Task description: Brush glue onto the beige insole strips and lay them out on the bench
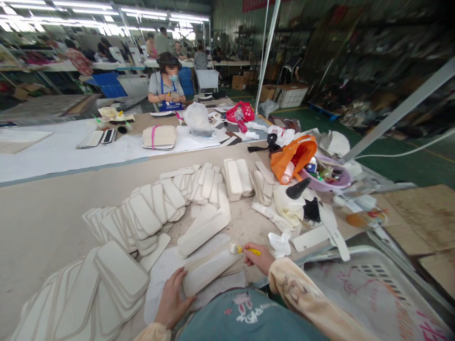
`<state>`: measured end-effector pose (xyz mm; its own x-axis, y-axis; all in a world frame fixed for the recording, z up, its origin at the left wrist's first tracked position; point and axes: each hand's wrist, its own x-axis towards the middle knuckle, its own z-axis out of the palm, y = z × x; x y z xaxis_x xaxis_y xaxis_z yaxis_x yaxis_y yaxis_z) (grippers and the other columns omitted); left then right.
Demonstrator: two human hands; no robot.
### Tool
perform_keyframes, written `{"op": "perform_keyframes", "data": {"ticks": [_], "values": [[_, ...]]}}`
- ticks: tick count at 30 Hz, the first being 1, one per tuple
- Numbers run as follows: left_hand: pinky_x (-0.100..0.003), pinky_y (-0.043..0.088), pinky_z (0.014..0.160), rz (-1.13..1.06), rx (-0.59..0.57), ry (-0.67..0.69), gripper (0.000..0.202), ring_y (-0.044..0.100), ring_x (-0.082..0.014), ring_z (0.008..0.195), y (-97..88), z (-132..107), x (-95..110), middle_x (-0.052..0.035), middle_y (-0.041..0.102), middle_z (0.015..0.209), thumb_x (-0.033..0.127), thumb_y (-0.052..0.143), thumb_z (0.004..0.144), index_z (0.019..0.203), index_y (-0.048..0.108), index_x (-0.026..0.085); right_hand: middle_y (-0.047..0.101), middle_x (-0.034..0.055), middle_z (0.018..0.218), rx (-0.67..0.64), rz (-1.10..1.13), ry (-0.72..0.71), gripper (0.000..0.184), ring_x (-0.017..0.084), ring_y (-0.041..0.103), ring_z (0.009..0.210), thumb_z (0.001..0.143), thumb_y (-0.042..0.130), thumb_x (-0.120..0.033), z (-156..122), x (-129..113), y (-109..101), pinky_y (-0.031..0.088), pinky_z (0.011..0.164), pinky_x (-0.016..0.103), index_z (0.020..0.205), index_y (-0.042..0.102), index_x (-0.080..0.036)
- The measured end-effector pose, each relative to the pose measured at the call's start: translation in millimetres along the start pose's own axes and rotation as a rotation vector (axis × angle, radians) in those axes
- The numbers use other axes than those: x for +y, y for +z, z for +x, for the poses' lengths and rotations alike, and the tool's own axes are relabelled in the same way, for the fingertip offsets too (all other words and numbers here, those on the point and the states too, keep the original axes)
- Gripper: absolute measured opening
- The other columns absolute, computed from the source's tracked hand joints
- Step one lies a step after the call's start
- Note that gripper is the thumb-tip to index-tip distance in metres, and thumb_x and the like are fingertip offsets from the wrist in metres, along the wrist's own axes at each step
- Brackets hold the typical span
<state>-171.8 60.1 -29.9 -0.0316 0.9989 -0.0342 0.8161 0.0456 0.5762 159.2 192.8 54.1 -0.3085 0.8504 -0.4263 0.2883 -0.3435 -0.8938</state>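
Observation:
My right hand [259, 258] is closed around the yellow handle of a small brush [237, 248]. Its whitish bristles meet the far right end of a long pale panel with rounded ends [209, 269]. That panel lies on top of a few similar strips, over white paper [158, 279]. At the panel's near left end rests my left hand [174, 296], thumb and fingers apart, its fingertips against the edge. Just beyond lies a stack of similar pale panels [204, 232]. Fanned piles of them [122, 267] spread over the table to the left.
An orange bag [293, 158] and a purple basin [343, 182] of small items stand at the right. Nearer me are crumpled paper [279, 244] and a white plastic crate [384, 270]. Across the tables sits a person in a blue apron [166, 90]. A metal post [401, 109] slants at the right.

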Motion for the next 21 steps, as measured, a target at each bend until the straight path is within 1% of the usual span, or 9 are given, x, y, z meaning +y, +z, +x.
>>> {"op": "perform_keyframes", "data": {"ticks": [2,5,7,9,11,13,17,19,21], "values": [[-0.051,0.040,0.101,0.004,0.005,0.002,0.066,0.048,-0.0320,0.118,0.0,0.4,-0.2,-0.0141,0.049,0.129,0.035,0.070,0.061,0.120,0.048,0.017,0.060,-0.0026,0.057,0.034,-0.032,-0.012,0.021,0.011,0.057,0.050,0.079,0.051,-0.037,1.3,1.0,-2.9,0.048,0.053,0.022,0.081,0.060,-0.018],[-0.051,0.040,0.101,0.012,0.010,0.004,0.066,0.048,-0.0316,0.118,1.6,0.0,-2.6,-0.0143,0.049,0.129,0.035,0.071,0.061,0.120,0.049,0.016,0.060,-0.0021,0.057,0.081,-0.017,-0.006,0.023,0.011,0.057,0.050,0.079,0.051,-0.039,0.3,3.2,-10.8,0.049,0.052,0.022,0.083,0.060,-0.018],[-0.051,0.040,0.100,0.012,0.009,0.009,0.067,0.048,-0.0317,0.118,2.8,-0.6,-4.7,-0.0148,0.049,0.129,0.036,0.071,0.061,0.121,0.048,0.016,0.062,-0.0014,0.059,0.059,0.008,0.001,0.025,0.011,0.057,0.051,0.080,0.050,-0.040,-2.3,3.4,-12.6,0.049,0.053,0.022,0.085,0.060,-0.018],[-0.051,0.040,0.100,0.010,0.010,0.011,0.067,0.048,-0.0320,0.118,3.4,-0.9,-5.9,-0.0148,0.049,0.130,0.037,0.070,0.061,0.121,0.048,0.016,0.063,-0.0011,0.060,0.002,0.017,0.001,0.025,0.011,0.058,0.051,0.080,0.050,-0.039,-5.6,2.8,-10.0,0.049,0.053,0.022,0.085,0.061,-0.018],[-0.051,0.040,0.100,0.007,0.010,0.008,0.067,0.048,-0.0321,0.118,2.9,-0.8,-5.6,-0.0144,0.049,0.130,0.037,0.070,0.062,0.121,0.048,0.017,0.062,-0.0012,0.057,-0.053,-0.012,0.005,0.022,0.011,0.057,0.049,0.079,0.052,-0.037,-8.5,2.6,-5.9,0.049,0.052,0.022,0.082,0.062,-0.018],[-0.051,0.040,0.100,0.007,0.006,-0.001,0.066,0.048,-0.0319,0.118,1.6,-0.8,-3.7,-0.0143,0.049,0.130,0.036,0.070,0.062,0.121,0.049,0.017,0.061,-0.0014,0.055,-0.065,-0.058,0.006,0.019,0.012,0.057,0.048,0.077,0.053,-0.035,-11.1,3.2,-4.8,0.048,0.051,0.022,0.080,0.062,-0.018],[-0.053,0.039,0.101,0.018,-0.019,-0.021,0.070,0.047,-0.0332,0.119,-4.6,-2.8,1.5,-0.0139,0.049,0.130,0.037,0.073,0.059,0.123,0.049,0.019,0.063,0.0000,0.060,-0.002,-0.111,-0.033,0.022,0.014,0.059,0.053,0.081,0.050,-0.039,-17.8,5.5,-17.0,0.050,0.055,0.026,0.083,0.061,-0.020],[-0.054,0.038,0.101,0.030,-0.026,-0.016,0.076,0.046,-0.0348,0.120,-10.5,-2.1,2.8,-0.0142,0.049,0.131,0.042,0.074,0.058,0.126,0.047,0.020,0.063,0.0007,0.062,0.025,-0.109,-0.044,0.026,0.015,0.059,0.055,0.082,0.049,-0.043,-22.4,6.7,-24.6,0.051,0.057,0.027,0.086,0.061,-0.020],[-0.054,0.039,0.101,0.045,-0.001,-0.001,0.077,0.046,-0.0342,0.120,-18.7,4.4,3.0,-0.0143,0.049,0.131,0.047,0.071,0.062,0.129,0.044,0.020,0.062,0.0011,0.063,0.085,-0.069,-0.051,0.030,0.016,0.059,0.057,0.081,0.050,-0.047,-27.1,7.7,-27.9,0.051,0.057,0.029,0.087,0.061,-0.020]]}}
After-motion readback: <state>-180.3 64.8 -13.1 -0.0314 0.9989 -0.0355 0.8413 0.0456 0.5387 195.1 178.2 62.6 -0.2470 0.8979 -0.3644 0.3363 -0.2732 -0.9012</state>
